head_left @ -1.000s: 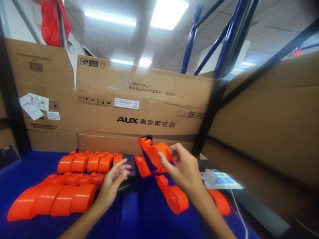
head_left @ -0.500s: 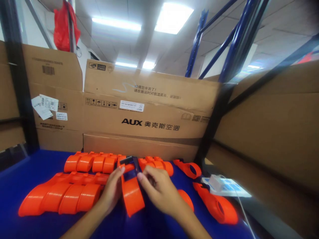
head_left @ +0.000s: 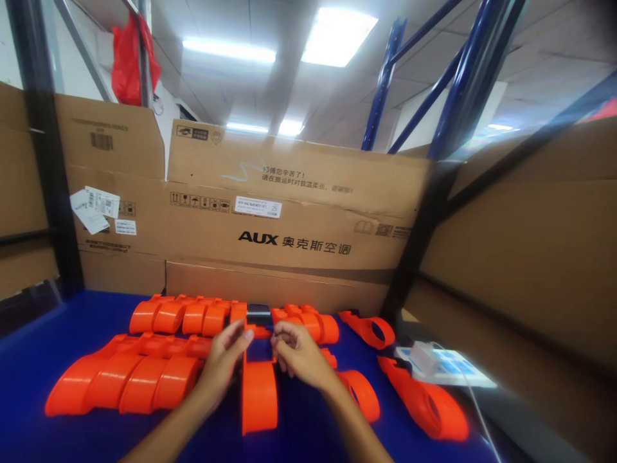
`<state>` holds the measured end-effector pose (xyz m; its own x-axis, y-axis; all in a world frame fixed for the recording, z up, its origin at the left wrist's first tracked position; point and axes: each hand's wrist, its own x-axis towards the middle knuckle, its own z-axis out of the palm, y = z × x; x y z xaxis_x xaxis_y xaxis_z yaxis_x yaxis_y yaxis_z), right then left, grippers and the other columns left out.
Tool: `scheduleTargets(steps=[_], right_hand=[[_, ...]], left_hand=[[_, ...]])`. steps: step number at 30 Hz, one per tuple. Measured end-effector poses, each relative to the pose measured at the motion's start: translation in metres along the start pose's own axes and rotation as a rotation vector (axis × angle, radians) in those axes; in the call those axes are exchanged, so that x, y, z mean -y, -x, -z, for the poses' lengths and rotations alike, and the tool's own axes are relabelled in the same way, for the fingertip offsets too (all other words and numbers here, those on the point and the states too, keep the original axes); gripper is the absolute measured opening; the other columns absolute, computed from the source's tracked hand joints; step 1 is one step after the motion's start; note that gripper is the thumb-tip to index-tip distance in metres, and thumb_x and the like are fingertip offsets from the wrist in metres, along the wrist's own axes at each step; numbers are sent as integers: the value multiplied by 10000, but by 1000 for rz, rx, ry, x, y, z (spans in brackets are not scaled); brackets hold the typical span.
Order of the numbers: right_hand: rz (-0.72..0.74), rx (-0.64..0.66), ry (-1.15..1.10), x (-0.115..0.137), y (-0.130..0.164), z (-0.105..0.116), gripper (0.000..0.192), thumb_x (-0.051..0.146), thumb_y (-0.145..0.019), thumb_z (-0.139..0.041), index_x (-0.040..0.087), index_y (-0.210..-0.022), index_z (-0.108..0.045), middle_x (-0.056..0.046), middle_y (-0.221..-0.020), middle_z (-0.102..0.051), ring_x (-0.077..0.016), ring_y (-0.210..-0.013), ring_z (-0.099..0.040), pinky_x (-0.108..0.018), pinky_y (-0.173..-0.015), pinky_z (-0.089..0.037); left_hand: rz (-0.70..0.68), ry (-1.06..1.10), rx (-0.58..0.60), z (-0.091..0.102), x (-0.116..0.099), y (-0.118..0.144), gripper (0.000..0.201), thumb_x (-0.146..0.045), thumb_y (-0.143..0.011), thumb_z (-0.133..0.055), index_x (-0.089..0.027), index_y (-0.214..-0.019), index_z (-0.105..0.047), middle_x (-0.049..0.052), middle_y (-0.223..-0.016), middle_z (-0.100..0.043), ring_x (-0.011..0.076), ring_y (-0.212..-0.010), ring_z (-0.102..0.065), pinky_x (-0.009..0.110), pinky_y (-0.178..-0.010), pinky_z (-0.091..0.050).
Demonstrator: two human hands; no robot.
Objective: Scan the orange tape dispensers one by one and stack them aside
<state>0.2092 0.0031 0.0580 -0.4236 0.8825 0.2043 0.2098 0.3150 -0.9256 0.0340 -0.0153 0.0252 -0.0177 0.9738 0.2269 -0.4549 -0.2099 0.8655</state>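
Note:
Between my hands is an orange plastic tape dispenser (head_left: 260,395), its curved ring hanging toward me and a dark flap (head_left: 259,313) raised at its far end. My left hand (head_left: 224,360) grips the left side of its frame, thumb on top. My right hand (head_left: 296,350) is closed at the right edge of the frame, its fingers curled; the fingertips are partly hidden. To the left, a near row of similar orange dispensers (head_left: 137,379) lies side by side, with a second row (head_left: 180,315) behind it. More orange dispensers (head_left: 311,321) sit behind my right hand.
A blue surface (head_left: 29,347) lies under everything. Cardboard panels (head_left: 289,218) stand along the back and sides, by dark posts. To the right are loose orange dispensers (head_left: 427,402) with black ends, and a white power strip (head_left: 448,366) with a plugged-in cable.
The held dispenser has turned from slanted to nearly straight toward me. Its dark flap has swung from angled to facing me. My right hand's fingers have curled in more tightly.

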Motion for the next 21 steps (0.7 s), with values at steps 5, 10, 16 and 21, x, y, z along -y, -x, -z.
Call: scheduleTargets(steps=[5, 10, 16, 21], right_hand=[[-19, -22, -18, -9, 6, -1, 49, 237, -803, -465, 208, -840, -479, 64, -571, -576, -60, -372, -468, -130, -329, -300], [-15, -41, -13, -12, 8, -1, 95, 214, -762, -482, 209, -857, -483, 63, -596, -594, -77, -395, -526, -138, -334, -339], [-7, -54, 47, -11, 9, -8, 36, 199, -762, -488, 218, -750, -460, 81, -519, -547, -91, -374, -519, -174, -367, -376], [3, -82, 99, -6, 9, -10, 111, 168, -768, -481, 224, -682, -438, 85, -483, -488, -98, -392, -516, -190, -409, -379]], left_hand=[[51, -72, -9, 5, 5, 0, 486, -487, -730, -764, -166, -1086, -686, 65, -863, -743, 244, -740, -683, 346, -695, -522], [-4, -157, -61, 7, 7, -3, 505, -497, -693, -777, -173, -1073, -701, 43, -711, -707, 275, -730, -675, 348, -658, -512], [-128, -222, -85, 8, 11, -5, 410, -445, -701, -786, -175, -997, -697, 29, -731, -694, 271, -824, -666, 332, -716, -500], [-134, -234, -79, 10, 14, -6, 426, -429, -700, -791, -165, -1017, -686, 36, -786, -701, 242, -816, -662, 318, -712, -494]])
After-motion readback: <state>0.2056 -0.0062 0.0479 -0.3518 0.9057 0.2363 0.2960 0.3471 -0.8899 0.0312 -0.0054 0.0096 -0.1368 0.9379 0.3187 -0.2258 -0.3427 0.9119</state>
